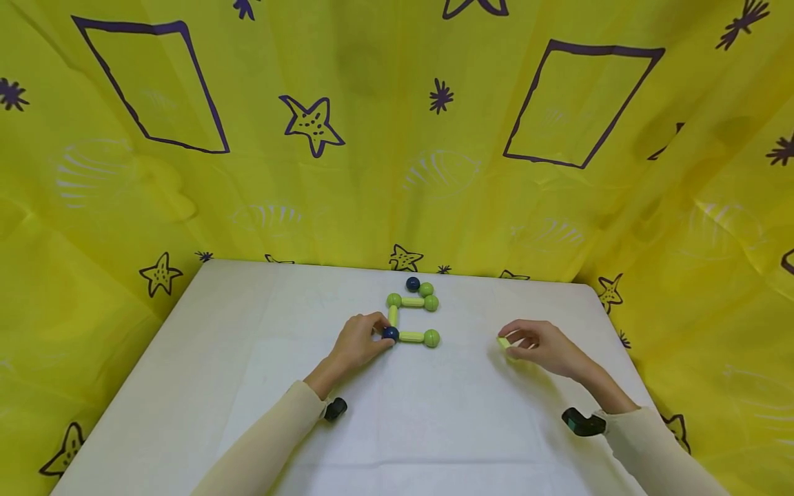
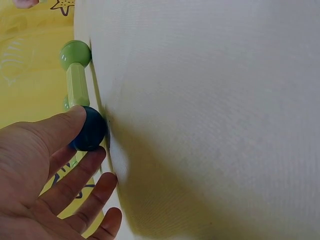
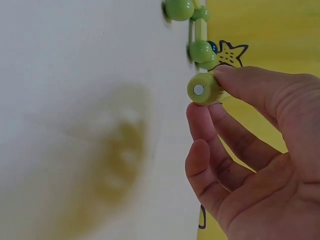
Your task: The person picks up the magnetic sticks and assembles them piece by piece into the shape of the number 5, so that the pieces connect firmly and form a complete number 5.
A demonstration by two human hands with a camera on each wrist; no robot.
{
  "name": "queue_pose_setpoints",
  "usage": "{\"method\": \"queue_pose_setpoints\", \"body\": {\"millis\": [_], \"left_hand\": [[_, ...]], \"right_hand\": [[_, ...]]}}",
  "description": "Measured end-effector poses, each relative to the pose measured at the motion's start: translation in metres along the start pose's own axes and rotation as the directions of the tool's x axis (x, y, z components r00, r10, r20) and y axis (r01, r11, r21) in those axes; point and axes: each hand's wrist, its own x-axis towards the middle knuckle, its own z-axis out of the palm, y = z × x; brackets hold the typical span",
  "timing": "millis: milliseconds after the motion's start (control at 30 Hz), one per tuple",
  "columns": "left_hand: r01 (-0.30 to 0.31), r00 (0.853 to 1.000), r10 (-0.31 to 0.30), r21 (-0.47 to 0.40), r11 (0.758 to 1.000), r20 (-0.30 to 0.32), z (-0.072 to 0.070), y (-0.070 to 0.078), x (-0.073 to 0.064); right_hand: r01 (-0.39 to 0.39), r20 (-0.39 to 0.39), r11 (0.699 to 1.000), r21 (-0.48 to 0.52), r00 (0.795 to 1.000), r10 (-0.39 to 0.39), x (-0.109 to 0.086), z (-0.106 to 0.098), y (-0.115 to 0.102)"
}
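My left hand (image 1: 360, 339) pinches a dark blue ball (image 2: 92, 129) between thumb and fingers at the near left corner of a C-shaped frame of balls and rods. From that ball a pale green rod (image 1: 411, 337) leads right to a green ball (image 1: 431, 338). Another rod (image 1: 393, 316) runs back to a green corner ball (image 1: 393, 300), where a third rod (image 1: 412, 302) joins a far green ball (image 1: 431, 303). To the right of the frame, my right hand (image 1: 542, 346) holds a loose pale green rod (image 3: 204, 89) above the table; its end shows a silvery disc.
Behind the frame, a second dark blue ball (image 1: 413, 284) and another green ball (image 1: 426, 289) sit close together. The white-covered table (image 1: 298, 289) ends at a yellow curtain (image 1: 372, 193) with printed starfish, which surrounds its back and sides.
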Motion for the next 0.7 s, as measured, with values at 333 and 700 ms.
{"method": "queue_pose_setpoints", "body": {"millis": [333, 700], "left_hand": [[-0.002, 1.000, 0.002, 0.008, 1.000, 0.006, 0.000, 0.000, 0.000], [0.012, 1.000, -0.012, -0.003, 1.000, 0.015, 0.000, -0.001, 0.001]], "right_hand": [[-0.031, -0.031, 0.992, 0.121, 0.999, 0.036, 0.004, 0.024, 0.001], [-0.068, -0.019, 0.967, 0.246, 0.997, 0.075, 0.017, 0.055, -0.009]]}}
